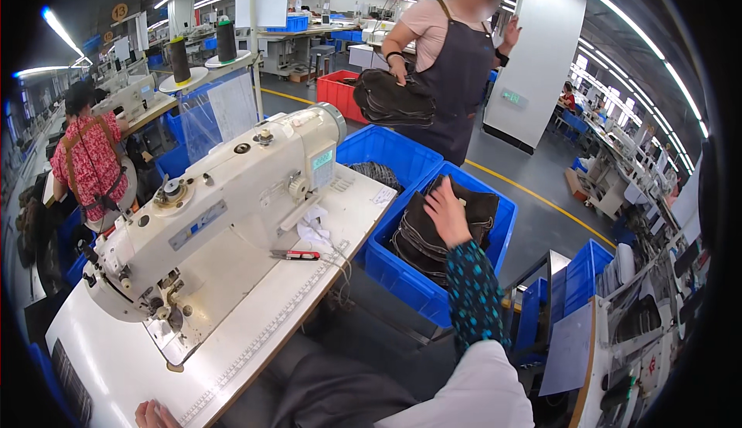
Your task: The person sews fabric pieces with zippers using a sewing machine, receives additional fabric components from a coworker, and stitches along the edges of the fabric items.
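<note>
My right hand (444, 210) is open, fingers extended over a stack of dark fabric pieces (421, 254) in a blue bin (410, 296); whether it grips any edge is not visible, but it appears to touch the top piece. My left hand (153, 416) shows only partly at the bottom edge, open with loosely bent fingers, on or beside the white sewing table (100, 358). The table holds a white sewing machine (209, 219), a red-handled cutter (296, 255) and a white scrap (313, 231).
A person in an apron (456, 80) stands beyond the bins, holding dark pieces (394, 99). Another blue bin (386, 138) adjoins mine. A red bin (332, 92) is behind. A seated person (89, 157) is at left; a pillar (525, 57) and cluttered workstation (618, 335) are at right.
</note>
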### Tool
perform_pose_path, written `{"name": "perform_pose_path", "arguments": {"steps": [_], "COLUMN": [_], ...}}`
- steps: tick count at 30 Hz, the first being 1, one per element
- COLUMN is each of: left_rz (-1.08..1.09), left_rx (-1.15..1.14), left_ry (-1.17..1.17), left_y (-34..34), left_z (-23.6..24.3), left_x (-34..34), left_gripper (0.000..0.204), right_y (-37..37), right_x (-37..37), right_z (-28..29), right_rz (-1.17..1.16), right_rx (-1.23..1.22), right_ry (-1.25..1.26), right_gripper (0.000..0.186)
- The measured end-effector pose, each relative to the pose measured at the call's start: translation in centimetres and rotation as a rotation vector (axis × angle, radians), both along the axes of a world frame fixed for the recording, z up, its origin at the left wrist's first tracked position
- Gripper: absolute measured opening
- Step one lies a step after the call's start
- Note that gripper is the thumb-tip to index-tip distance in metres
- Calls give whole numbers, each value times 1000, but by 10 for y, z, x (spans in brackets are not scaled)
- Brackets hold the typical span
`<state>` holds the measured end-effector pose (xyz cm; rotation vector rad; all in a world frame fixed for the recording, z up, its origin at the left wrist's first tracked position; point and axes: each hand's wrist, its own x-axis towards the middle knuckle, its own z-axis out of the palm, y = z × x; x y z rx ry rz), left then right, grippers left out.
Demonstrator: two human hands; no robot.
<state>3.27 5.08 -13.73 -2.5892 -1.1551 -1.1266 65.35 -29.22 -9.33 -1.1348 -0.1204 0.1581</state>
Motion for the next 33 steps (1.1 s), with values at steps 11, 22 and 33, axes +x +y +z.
{"name": "perform_pose_path", "arguments": {"steps": [11, 22, 33], "left_rz": [58, 43, -164], "left_rx": [-41, -104, -359], "left_ry": [-20, 1, -399], "left_y": [1, -2, -41], "left_z": [-7, -2, 16], "left_x": [-3, -3, 34], "left_gripper": [18, 21, 22], "right_y": [76, 48, -14], "right_x": [112, 57, -149], "right_z": [31, 27, -26], "right_rz": [-103, -104, 177], "right_rx": [202, 495, 156], "right_ry": [162, -57, -96], "right_gripper": [156, 41, 45]}}
